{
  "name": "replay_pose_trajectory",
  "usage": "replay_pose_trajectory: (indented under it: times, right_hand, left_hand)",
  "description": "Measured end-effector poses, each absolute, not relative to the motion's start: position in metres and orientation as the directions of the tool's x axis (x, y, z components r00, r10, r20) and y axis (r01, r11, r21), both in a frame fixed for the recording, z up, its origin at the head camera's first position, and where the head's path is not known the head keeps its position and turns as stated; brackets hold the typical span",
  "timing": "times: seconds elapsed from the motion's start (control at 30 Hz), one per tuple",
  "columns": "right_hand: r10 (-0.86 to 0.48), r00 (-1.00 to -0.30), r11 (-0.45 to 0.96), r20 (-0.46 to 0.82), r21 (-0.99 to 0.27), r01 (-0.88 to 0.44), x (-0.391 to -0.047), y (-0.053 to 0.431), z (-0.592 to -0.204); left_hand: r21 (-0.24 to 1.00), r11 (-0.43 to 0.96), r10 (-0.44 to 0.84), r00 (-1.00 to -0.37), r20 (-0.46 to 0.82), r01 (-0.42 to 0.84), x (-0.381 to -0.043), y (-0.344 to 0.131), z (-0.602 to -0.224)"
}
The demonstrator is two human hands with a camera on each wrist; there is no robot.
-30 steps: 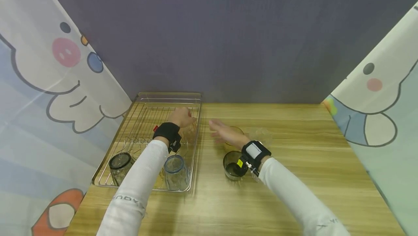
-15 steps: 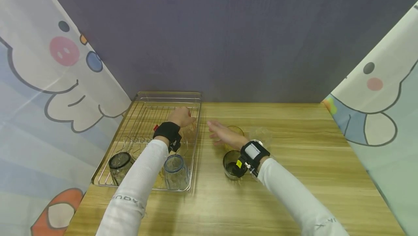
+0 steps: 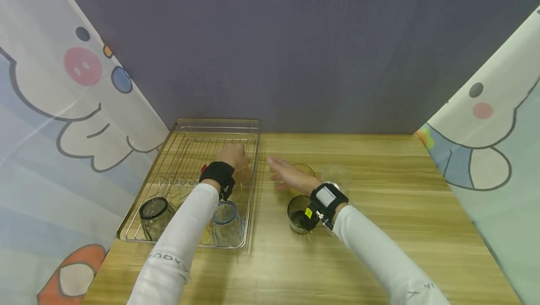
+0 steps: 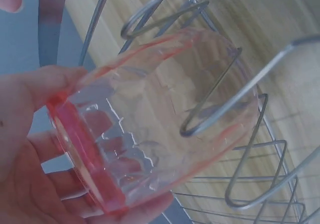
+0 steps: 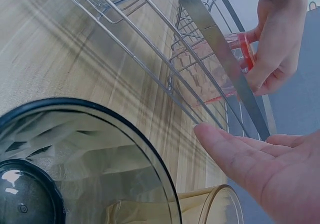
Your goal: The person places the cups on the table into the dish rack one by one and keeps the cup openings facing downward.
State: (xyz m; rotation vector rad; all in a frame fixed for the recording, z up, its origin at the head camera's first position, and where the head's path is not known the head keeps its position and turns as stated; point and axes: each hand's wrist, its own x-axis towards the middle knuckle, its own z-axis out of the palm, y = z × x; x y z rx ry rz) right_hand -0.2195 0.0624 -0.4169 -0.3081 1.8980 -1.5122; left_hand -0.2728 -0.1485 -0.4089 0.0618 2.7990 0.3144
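Observation:
My left hand [image 3: 233, 156] is over the right side of the wire dish rack [image 3: 217, 120]. In the left wrist view its fingers and thumb grip the thick base of a pink-tinted drinking glass [image 4: 150, 119], whose other end lies among the rack's wire loops [image 4: 220, 124]. The same pink glass [image 5: 200, 73] shows through the rack's side in the right wrist view. My right hand [image 3: 293, 177] hovers to the right of the rack, fingers extended, holding nothing. Below and beside it are a smoky dark glass [image 5: 95, 139] and an amber glass [image 5: 220, 209], both on the table.
An upside-down dark glass [image 3: 155, 216] and an upside-down blue-tinted glass [image 3: 228, 225] stand at the rack's near end. Between them, an amber glass [image 3: 206, 235] is mostly behind the left sleeve. A clear glass [image 3: 337, 174] stands on the table beyond the right wrist.
My left hand has shifted slightly toward me over the rack, still holding the pink glass. My right hand stays nearly in place.

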Motion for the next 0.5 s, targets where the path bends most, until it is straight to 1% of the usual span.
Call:
replay_pose_trajectory:
  times: [0.07, 0.1, 0.3, 0.33, 0.5]
  right_hand:
    - [-0.568, -0.739, 0.297, -0.364, -0.927, 0.229, -0.219, 0.062, -0.416]
    - [-0.567, -0.737, 0.301, -0.367, -0.926, 0.229, -0.218, 0.061, -0.416]
    - [-0.571, -0.737, 0.334, -0.363, -0.922, 0.195, -0.215, 0.057, -0.416]
    - [-0.572, -0.737, 0.337, -0.360, -0.922, 0.189, -0.215, 0.057, -0.416]
    - [-0.567, -0.740, 0.341, -0.363, -0.920, 0.191, -0.212, 0.054, -0.417]
  left_hand:
    - [0.224, 0.974, 0.079, -0.944, -0.321, 0.005, -0.271, -0.149, -0.409]
    - [0.229, 0.973, 0.098, -0.946, -0.309, 0.026, -0.274, -0.151, -0.414]
    - [0.232, 0.967, 0.167, -0.943, -0.288, 0.101, -0.263, -0.148, -0.408]
    - [0.228, 0.969, 0.161, -0.939, -0.304, 0.093, -0.257, -0.145, -0.402]
    - [0.199, 0.974, 0.174, -0.917, -0.359, 0.107, -0.247, -0.145, -0.401]
